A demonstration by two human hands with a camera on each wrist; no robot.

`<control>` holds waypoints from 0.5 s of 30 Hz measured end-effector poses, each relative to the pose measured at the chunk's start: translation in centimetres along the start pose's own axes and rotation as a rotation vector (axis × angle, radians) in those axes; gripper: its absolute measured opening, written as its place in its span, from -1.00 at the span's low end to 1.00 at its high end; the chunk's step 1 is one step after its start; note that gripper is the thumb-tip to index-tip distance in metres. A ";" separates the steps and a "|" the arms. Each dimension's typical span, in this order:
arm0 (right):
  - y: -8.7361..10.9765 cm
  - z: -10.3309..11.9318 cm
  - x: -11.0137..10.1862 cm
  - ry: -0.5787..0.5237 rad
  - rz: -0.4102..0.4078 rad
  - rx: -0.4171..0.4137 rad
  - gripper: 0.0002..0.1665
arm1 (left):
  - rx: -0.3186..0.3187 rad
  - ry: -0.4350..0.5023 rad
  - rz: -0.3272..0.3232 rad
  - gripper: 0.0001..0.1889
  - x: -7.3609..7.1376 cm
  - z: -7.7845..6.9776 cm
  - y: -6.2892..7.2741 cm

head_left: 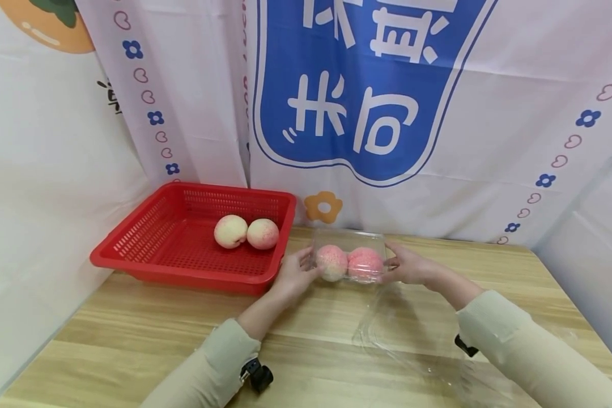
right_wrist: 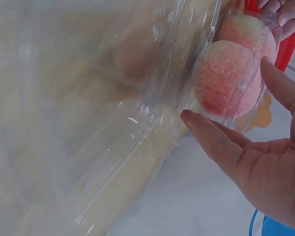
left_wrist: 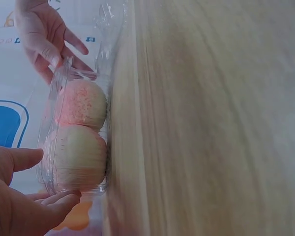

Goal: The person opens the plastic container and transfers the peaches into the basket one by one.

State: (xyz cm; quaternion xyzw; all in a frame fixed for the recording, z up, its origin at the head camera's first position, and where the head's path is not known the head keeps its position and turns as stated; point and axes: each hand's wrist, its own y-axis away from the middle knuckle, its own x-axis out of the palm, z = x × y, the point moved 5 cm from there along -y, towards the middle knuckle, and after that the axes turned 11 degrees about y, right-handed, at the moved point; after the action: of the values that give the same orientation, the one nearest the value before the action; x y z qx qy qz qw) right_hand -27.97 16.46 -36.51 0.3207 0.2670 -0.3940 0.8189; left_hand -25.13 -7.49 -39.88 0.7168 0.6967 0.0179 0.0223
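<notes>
A lidded clear plastic box (head_left: 349,238) stands on the table near the back wall, with two pink-and-cream peaches (left_wrist: 81,105) side by side inside. At its left end is my left hand (head_left: 293,275), thumb and fingers extended around the corner and touching the plastic. My right hand (head_left: 408,265) is at the opposite end. In the right wrist view its thumb and fingers (right_wrist: 214,140) are spread fairly straight beside the box. Neither hand's fingers look curled tightly around it.
To the left, a red plastic basket (head_left: 183,277) holds two pale peaches (head_left: 247,232). Clear, glossy plastic (head_left: 413,340) lies on the wooden table (head_left: 306,362) under and beside the right forearm. A printed cloth (head_left: 199,102) hangs behind.
</notes>
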 end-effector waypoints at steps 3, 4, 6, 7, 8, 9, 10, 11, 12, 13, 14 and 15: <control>0.1 -0.3 -0.1 -0.003 0.028 -0.015 0.24 | 0.006 0.006 0.014 -0.34 0.1 0.0 0.0; 0.2 -0.4 -0.2 -0.001 0.040 -0.024 0.25 | 0.009 0.008 0.023 -0.34 0.1 0.0 0.0; 0.4 -0.6 -0.4 0.004 0.068 -0.038 0.25 | 0.007 0.019 0.038 -0.33 0.1 0.0 -0.1; 0.5 -0.6 -0.5 0.011 0.079 -0.041 0.26 | 0.005 0.021 0.042 -0.31 0.0 0.1 -0.1; 0.6 -0.7 -0.6 0.016 0.089 -0.041 0.26 | 0.005 0.020 0.044 -0.29 -0.1 0.1 -0.2; 0.7 -0.7 -0.8 0.029 0.095 -0.042 0.25 | 0.001 0.017 0.045 -0.28 -0.2 0.1 -0.2; 0.8 -0.7 -1.0 0.044 0.096 -0.042 0.24 | -0.001 0.018 0.044 -0.28 -0.3 0.2 -0.3; 0.9 -0.7 -1.3 0.063 0.091 -0.045 0.22 | -0.008 0.019 0.039 -0.29 -0.4 0.3 -0.4; 1.0 -0.5 -1.6 0.081 0.079 -0.049 0.18 | -0.012 0.016 0.031 -0.30 -0.5 0.3 -0.5; 1.1 -0.3 -2.0 0.108 0.055 -0.067 0.14 | -0.011 0.010 0.021 -0.34 -0.6 0.4 -0.6; 1.2 0.0 -2.3 0.133 0.025 -0.086 0.09 | -0.015 0.016 0.014 -0.38 -0.6 0.4 -0.7; 1.2 0.4 -2.7 0.159 -0.012 -0.111 0.04 | -0.020 0.027 0.006 -0.41 -0.6 0.5 -0.8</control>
State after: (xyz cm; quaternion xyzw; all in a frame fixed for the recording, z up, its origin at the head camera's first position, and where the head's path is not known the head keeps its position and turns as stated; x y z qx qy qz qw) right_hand -28.41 18.06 -33.98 0.3038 0.3545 -0.3567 0.8092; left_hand -25.96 -8.07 -40.43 0.7182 0.6947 0.0344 0.0200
